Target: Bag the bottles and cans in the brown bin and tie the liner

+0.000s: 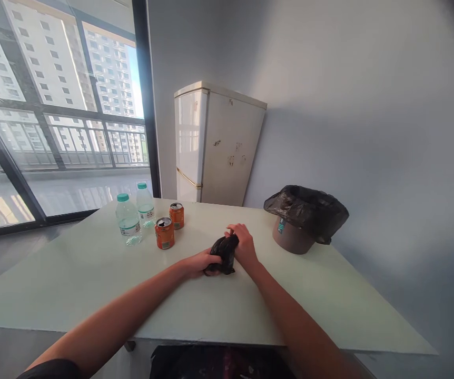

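Observation:
A crumpled black plastic bag (224,252) is bunched up between my two hands, just above the middle of the table. My left hand (203,262) grips its lower left side, thumb over the plastic. From the upper right, my right hand (243,243) has its fingers closed on the bag's top. To the left of the hands are two orange drink cans, a nearer can (165,233) and a farther can (177,216), both upright. Beyond them two clear bottles with green caps stand upright, the nearer bottle (128,221) and the farther bottle (145,205).
On the right of the pale table (195,310) stands a brown trash bin (292,237), lined with a black bag (309,210) folded over its rim. Behind the table is a white refrigerator (227,142) against the wall. A large glass sliding door (61,126) is at left.

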The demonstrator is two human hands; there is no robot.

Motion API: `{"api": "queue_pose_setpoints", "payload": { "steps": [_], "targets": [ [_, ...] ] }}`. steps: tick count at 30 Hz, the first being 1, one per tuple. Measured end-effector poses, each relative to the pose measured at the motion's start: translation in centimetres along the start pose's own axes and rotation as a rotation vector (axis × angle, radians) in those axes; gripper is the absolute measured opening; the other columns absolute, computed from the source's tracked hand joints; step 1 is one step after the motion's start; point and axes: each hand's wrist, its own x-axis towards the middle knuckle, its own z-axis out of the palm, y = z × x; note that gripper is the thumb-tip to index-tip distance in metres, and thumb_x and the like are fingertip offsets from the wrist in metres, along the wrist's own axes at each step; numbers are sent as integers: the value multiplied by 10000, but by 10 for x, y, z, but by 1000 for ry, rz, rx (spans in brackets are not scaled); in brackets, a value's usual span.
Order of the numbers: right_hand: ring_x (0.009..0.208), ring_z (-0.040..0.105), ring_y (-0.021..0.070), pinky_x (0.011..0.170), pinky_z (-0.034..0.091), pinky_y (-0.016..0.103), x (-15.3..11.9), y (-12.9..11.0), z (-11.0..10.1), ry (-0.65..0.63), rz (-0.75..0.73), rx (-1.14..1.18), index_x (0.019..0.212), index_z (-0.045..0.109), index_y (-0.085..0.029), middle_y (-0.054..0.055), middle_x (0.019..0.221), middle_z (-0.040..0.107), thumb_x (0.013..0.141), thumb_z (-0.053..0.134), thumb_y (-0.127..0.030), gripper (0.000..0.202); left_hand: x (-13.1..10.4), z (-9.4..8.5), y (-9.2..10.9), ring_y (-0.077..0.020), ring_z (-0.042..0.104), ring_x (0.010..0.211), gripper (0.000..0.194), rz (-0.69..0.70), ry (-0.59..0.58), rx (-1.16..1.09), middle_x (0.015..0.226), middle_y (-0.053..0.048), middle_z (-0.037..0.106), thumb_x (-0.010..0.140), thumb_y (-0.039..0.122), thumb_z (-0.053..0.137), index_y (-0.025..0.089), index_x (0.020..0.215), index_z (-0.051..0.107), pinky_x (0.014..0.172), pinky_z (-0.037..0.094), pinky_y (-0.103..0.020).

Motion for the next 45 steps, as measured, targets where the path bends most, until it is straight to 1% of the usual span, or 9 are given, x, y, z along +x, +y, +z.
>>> {"api": "queue_pose_setpoints", "payload": {
  "steps": [5, 11, 17, 22, 30, 34, 37, 40, 45],
  "targets": [
    [921, 608, 223, 883, 480, 368, 6, 17, -8, 355, 376, 339, 1011, 670, -231, 51, 1002, 707, 907, 745, -403, 214, 1, -7, 4, -114, 549, 508, 321, 48, 13, 4, 705, -28, 661, 627, 246, 710, 147, 917, 613, 436, 359, -221],
    [860, 686, 217, 842, 555, 381, 2, 4, 10, 54, 917, 1421, 1001, 673, -248, 11, 901, 736, 829, 811, -512, 344, 3, -8, -1, -200, 677, 690, 280, 94, -97, 88, 829, -111, 725, 614, 154, 663, 122, 893, 660, 544, 510, -282],
    [637, 529, 131, 757, 514, 286, 6, 4, 7, 95, 789, 1502, 854, 672, -236, -66, 608, 502, 835, 799, -361, 179, -2, -7, 9, -55, 244, 492, 243, 2, -176, -16, 590, 79, 368, 622, 140, 604, 192, 837, 505, 458, 135, -206],
    [722, 592, 148, 692, 462, 257, 6, 16, 7, 94, 824, 1179, 855, 679, -227, -15, 740, 654, 798, 797, -338, 171, -4, -8, 14, -55, 243, 499, 226, -19, -173, 83, 601, 63, 379, 616, 155, 563, 154, 841, 567, 469, 126, -214],
    [1378, 576, 306, 1045, 527, 457, 2, 15, -18, -441, 587, 1342, 1427, 605, -317, 130, 1492, 635, 677, 965, -505, 853, -2, -15, 21, -75, 149, 528, 283, 292, 46, -307, 631, 86, 221, 599, 127, 581, 221, 745, 357, 447, 144, -196],
    [1440, 538, 314, 1151, 457, 513, -6, -11, -5, -599, 548, 1381, 1389, 634, -266, 161, 1557, 580, 720, 901, -662, 821, -6, -7, 16, -72, 199, 523, 241, 137, -110, -230, 624, 72, 299, 630, 127, 616, 206, 771, 438, 442, 132, -206],
    [1366, 601, 289, 1162, 447, 500, -13, -33, 8, -578, 553, 1401, 1296, 658, -281, 124, 1421, 678, 751, 899, -630, 691, -10, 3, 7, -80, 235, 506, 179, -85, -320, -41, 608, 50, 367, 680, 150, 620, 197, 806, 503, 439, 124, -216],
    [895, 714, 226, 1022, 529, 473, -13, -44, 14, -483, 643, 1475, 963, 668, -255, 33, 868, 737, 871, 744, -718, 478, -12, 8, 6, -88, 224, 509, 156, -194, -450, 9, 618, 42, 364, 701, 159, 612, 198, 815, 514, 432, 109, -223],
    [465, 227, 107, 657, 481, 316, -4, -37, 16, -201, 693, 1523, 703, 463, -244, -110, 478, 268, 936, 685, -687, 547, -10, 6, 14, -81, 179, 552, 179, -127, -342, -105, 659, 59, 290, 711, 135, 606, 189, 835, 489, 460, 99, -210]
  ]
}}
